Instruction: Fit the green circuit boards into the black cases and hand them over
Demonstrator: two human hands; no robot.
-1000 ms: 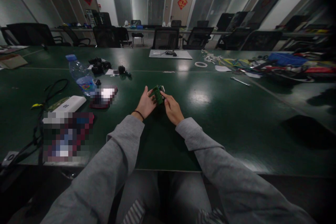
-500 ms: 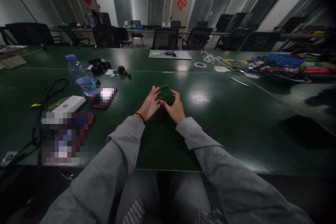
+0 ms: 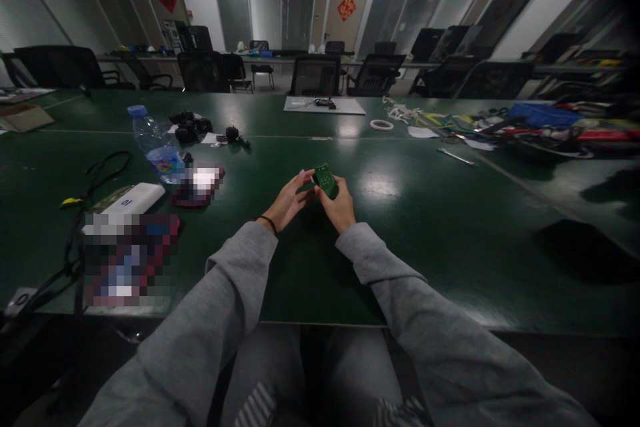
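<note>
Circuit board [image 3: 325, 178] at twelve o'clock, tilted, pinched by the right hand [image 3: 341, 205], presumably keeping its face visible; left hand [image 3: 287, 201] spread at its eight o'clock, contact unconfirmed.

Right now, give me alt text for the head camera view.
A person's right hand grips a green circuit board over a dark green table, the left hand close beside it. A blue-capped bottle is on the left, a wrench on the right.

Green circuit board [image 3: 326, 179] — right hand [image 3: 341, 204] gripping, left hand [image 3: 289, 202] alongside, green table [image 3: 320, 280]
</note>
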